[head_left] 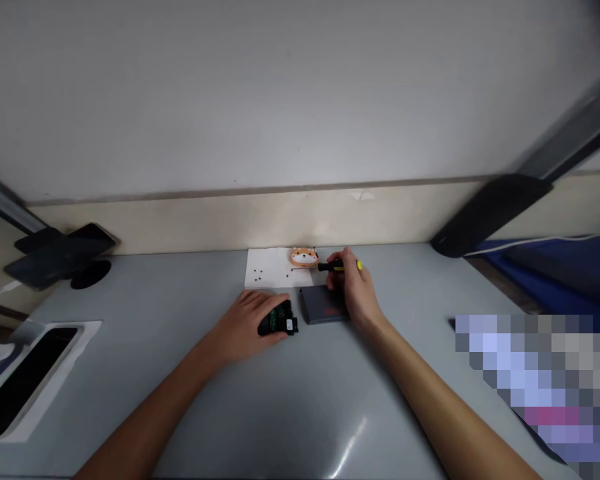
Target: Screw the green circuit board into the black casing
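Observation:
My left hand (253,323) is curled around a small opened black device (279,320) on the desk. Green circuit board and a black part with a white label show past my thumb, while the palm hides the rest. Between the fingers of my right hand (356,290) is a screwdriver (325,267) with a black and yellow handle, its thin shaft pointing left over a white sheet (270,263). Several tiny dark screws (258,275) lie on that sheet. Under my right hand, a flat dark grey box (323,307) is partly covered.
An orange and white dog-face item (305,257) rests at the sheet's back edge. Far left, a phone (35,373) lies on white paper near a dark stand (65,253). A black post base (490,213) stands back right, and a pixelated screen-like area (540,380) lies front right.

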The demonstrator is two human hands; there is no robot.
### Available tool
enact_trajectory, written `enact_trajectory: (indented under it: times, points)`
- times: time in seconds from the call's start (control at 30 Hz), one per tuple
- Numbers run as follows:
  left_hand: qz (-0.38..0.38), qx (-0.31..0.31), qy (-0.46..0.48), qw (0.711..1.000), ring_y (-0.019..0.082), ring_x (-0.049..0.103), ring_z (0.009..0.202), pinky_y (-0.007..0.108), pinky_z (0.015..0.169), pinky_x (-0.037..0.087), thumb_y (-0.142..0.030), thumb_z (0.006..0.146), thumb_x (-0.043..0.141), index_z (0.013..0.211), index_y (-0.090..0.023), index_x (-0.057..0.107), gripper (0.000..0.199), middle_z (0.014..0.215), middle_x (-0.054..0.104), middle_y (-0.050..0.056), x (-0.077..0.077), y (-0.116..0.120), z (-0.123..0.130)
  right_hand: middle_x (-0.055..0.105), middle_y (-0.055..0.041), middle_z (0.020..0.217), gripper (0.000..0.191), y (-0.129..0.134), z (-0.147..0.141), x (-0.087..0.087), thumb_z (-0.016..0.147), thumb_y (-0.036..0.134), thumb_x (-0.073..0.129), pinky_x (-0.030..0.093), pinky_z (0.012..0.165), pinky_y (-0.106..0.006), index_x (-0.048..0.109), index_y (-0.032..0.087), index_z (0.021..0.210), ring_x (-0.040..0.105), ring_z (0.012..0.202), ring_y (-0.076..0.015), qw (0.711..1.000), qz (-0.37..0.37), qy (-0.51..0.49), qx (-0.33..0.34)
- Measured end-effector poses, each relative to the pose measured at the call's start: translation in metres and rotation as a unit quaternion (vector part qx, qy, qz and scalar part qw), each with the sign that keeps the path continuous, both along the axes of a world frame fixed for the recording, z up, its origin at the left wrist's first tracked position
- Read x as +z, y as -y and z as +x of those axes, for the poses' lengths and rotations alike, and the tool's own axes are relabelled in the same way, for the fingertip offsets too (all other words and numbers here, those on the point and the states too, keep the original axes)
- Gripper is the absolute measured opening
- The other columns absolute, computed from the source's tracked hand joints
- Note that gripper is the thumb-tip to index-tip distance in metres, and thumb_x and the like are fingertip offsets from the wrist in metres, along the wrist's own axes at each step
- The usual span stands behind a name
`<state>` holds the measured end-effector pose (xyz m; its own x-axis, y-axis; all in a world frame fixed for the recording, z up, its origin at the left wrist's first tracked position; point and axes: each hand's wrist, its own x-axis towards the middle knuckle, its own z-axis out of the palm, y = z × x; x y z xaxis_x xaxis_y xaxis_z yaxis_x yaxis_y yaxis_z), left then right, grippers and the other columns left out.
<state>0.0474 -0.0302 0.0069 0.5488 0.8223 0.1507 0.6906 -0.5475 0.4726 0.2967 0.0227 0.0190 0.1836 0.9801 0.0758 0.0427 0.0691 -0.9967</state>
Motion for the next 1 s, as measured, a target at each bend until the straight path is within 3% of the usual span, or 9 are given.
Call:
enact_trajectory:
  times: [0.13, 0.23, 0.43, 0.57, 0.8, 1.0]
  points:
    - [0.009, 0.01, 0.02, 1.0, 0.026, 0.053, 0.131, 0.045, 0.114, 0.039, -0.042, 0.093, 0.069, 0.147, -0.032, 0.045, 0.06, 0.142, 0.06, 0.004, -0.001, 0.002, 0.001, 0.054, 0.0019, 0.056, 0.057, 0.001, 0.005, 0.006, 0.088, 0.077, 0.048, 0.038, 0.05, -0.028, 0.064, 0.022, 0.087, 0.05, 0.049, -0.0147, 0.999, -0.029, -0.035, -0.005]
    - [0.038, 0.059, 0.064, 0.995, 0.025, 0.056, 0.128, 0.044, 0.112, 0.041, -0.039, 0.098, 0.061, 0.143, -0.028, 0.05, 0.047, 0.137, 0.063, 0.006, -0.001, 0.004, 0.004, 0.052, 0.0026, 0.054, 0.054, 0.007, 0.002, 0.014, 0.089, 0.075, 0.049, 0.039, 0.049, -0.027, 0.062, 0.023, 0.087, 0.049, 0.048, -0.0138, 0.996, -0.047, -0.071, 0.02]
    - [0.071, 0.165, 0.139, 0.974, 0.021, 0.065, 0.104, 0.04, 0.098, 0.048, -0.034, 0.096, 0.062, 0.104, -0.023, 0.068, 0.014, 0.106, 0.073, 0.003, -0.002, 0.001, 0.01, 0.054, 0.0013, 0.059, 0.052, 0.025, -0.013, 0.023, 0.094, 0.071, 0.043, 0.032, 0.046, -0.025, 0.062, 0.023, 0.09, 0.048, 0.05, -0.0138, 0.994, -0.002, -0.025, 0.102]
    - [0.074, 0.178, 0.16, 0.968, 0.018, 0.065, 0.086, 0.035, 0.086, 0.049, -0.032, 0.096, 0.064, 0.086, -0.022, 0.066, 0.014, 0.088, 0.071, 0.0, -0.002, -0.004, 0.007, 0.052, 0.0018, 0.06, 0.047, 0.032, -0.016, 0.025, 0.098, 0.065, 0.041, 0.031, 0.047, -0.024, 0.061, 0.023, 0.09, 0.047, 0.053, -0.0129, 0.99, 0.021, -0.014, 0.142]
    - [0.106, 0.161, 0.17, 0.966, 0.017, 0.064, 0.089, 0.035, 0.088, 0.047, -0.023, 0.096, 0.061, 0.087, -0.023, 0.067, 0.011, 0.092, 0.071, -0.001, 0.001, -0.006, 0.002, 0.052, 0.0019, 0.061, 0.045, 0.03, -0.015, 0.025, 0.099, 0.062, 0.042, 0.032, 0.049, -0.025, 0.06, 0.022, 0.089, 0.047, 0.053, -0.0119, 0.99, 0.025, -0.021, 0.14]
    - [0.115, 0.151, 0.164, 0.968, 0.016, 0.064, 0.089, 0.034, 0.088, 0.047, -0.024, 0.095, 0.064, 0.101, -0.025, 0.068, 0.007, 0.093, 0.07, -0.002, -0.002, -0.007, 0.0, 0.053, 0.0016, 0.059, 0.047, 0.028, -0.014, 0.021, 0.1, 0.062, 0.04, 0.032, 0.05, -0.026, 0.061, 0.021, 0.091, 0.047, 0.053, -0.0124, 0.99, 0.016, -0.004, 0.137]
